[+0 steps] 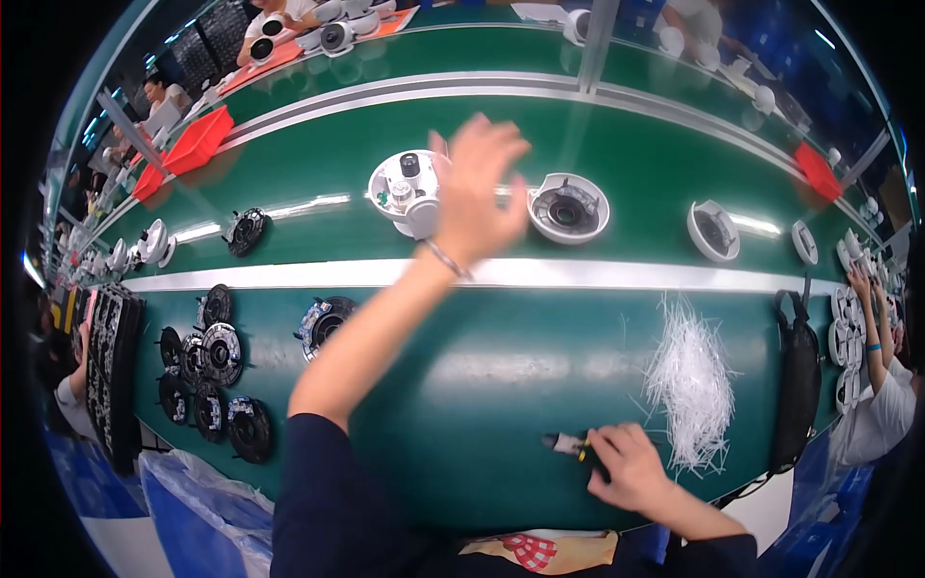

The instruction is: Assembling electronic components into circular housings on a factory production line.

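My left hand (479,188) reaches far over the green bench, fingers spread, right beside a white round camera housing (407,192) with small parts inside; whether it touches the housing I cannot tell. A thin bracelet sits on that wrist. To the hand's right lies a second white dome housing (568,208) with a dark lens ring. My right hand (631,467) rests near the front edge, closed on a small pair of cutters (568,444) with a dark tip and yellow on the handle.
A heap of white plastic strips (691,383) lies right of the cutters. Several black round parts (214,376) sit at the left, one more (325,322) nearer the middle. More white housings (714,230) ride the belt. Red bins (198,142) stand far left. Another person (882,385) works at the right.
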The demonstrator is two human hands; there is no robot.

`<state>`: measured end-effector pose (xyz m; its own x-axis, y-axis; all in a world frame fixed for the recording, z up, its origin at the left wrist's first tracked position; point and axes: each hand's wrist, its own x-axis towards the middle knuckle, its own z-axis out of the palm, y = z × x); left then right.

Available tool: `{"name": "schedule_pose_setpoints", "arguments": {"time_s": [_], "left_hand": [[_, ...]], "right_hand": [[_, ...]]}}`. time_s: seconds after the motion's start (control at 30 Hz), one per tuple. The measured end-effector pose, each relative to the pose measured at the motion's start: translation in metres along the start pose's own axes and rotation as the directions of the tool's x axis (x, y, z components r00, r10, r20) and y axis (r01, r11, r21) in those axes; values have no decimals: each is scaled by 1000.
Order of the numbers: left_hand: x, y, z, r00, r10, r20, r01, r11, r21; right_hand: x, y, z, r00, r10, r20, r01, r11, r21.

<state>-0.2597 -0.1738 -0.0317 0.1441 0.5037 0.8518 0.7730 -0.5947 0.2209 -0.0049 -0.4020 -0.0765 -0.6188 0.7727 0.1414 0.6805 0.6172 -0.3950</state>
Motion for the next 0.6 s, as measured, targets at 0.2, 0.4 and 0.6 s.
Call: {"name": "schedule_pose_setpoints", "arguments": {"time_s": [0.2,0.4,0.6], "left_hand": [[58,-105,-15,763,-483,430,302,854,424],[55,-133,33,315,-631,709,446,758,477],[49,-126,25,443,-540,716,597,773,213]], "right_hand": [[78,12,-40,935,-145,-325,142,989,-31],[209,16,-57,933,-57,-355,55,998,-18],[273,34,-24,952,124,-280,-146,987,-61]]}}
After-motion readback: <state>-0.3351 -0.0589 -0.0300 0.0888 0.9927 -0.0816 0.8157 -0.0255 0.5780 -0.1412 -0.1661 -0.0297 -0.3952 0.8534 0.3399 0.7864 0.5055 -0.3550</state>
